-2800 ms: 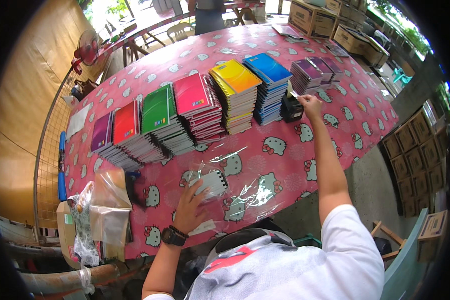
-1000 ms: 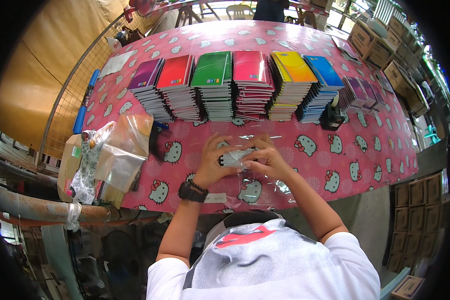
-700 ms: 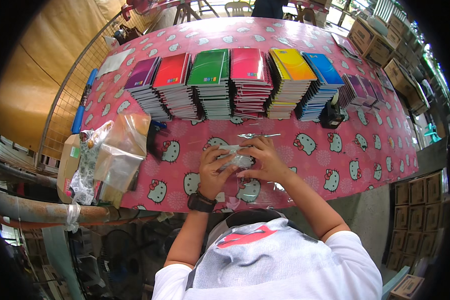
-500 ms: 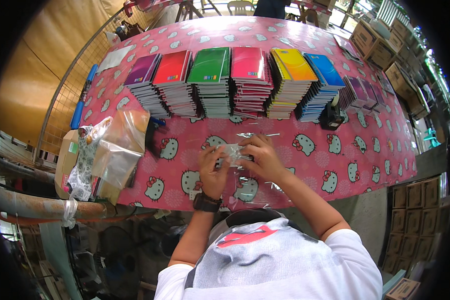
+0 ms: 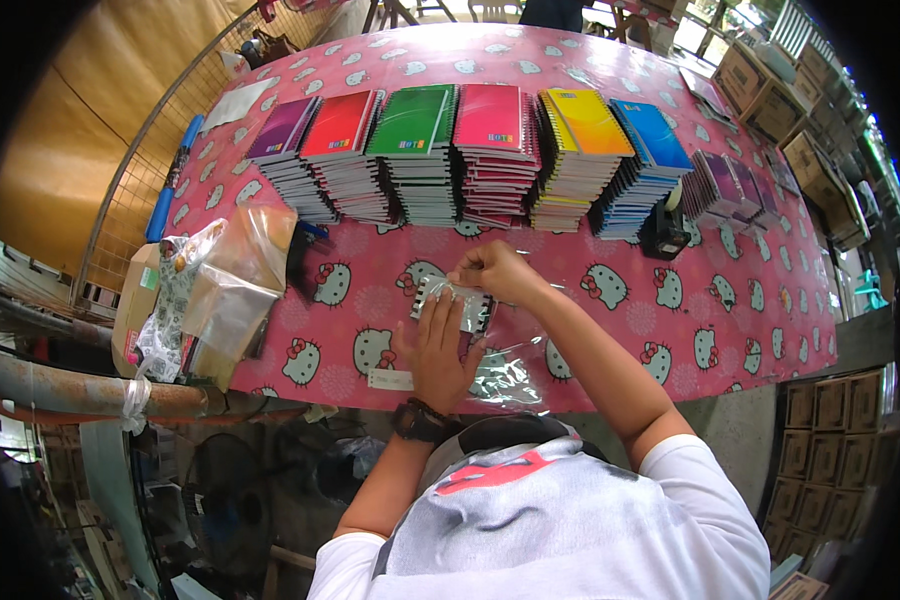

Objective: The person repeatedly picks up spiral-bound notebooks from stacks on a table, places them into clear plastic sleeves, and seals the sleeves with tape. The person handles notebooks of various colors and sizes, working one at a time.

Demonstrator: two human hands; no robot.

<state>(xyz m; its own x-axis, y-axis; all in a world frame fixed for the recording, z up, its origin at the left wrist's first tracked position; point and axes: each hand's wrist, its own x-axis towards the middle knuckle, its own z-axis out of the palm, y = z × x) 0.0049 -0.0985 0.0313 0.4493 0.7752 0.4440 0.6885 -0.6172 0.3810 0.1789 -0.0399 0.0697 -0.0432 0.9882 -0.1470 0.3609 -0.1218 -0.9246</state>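
A small spiral-bound notebook (image 5: 478, 312) lies on the pink table in front of me, its black coil bindings showing at both sides and a glossy clear plastic wrapper over it. My left hand (image 5: 440, 345) rests flat on it with the fingers stretched out. At the far edge of the notebook, my right hand (image 5: 495, 272) pinches with closed fingers, apparently on the clear plastic; the exact grip is partly hidden. A loose sheet of clear plastic (image 5: 510, 378) spreads by my left wrist, near the table's front edge. A small white strip (image 5: 390, 380) lies left of that wrist.
Stacks of spiral notebooks stand in a row beyond my hands: purple (image 5: 282, 130), red (image 5: 338, 125), green (image 5: 410, 120), pink (image 5: 490, 118), yellow (image 5: 585, 122), blue (image 5: 652, 137). A black tape dispenser (image 5: 664, 238) sits at right. Plastic bags (image 5: 232, 315) lie left. Cartons (image 5: 840, 415) are stacked beside the table.
Both hands held the wrapped notebook from its sides before. Now it lies on the table, my left hand has flattened over it, and my right hand has moved to its far edge.
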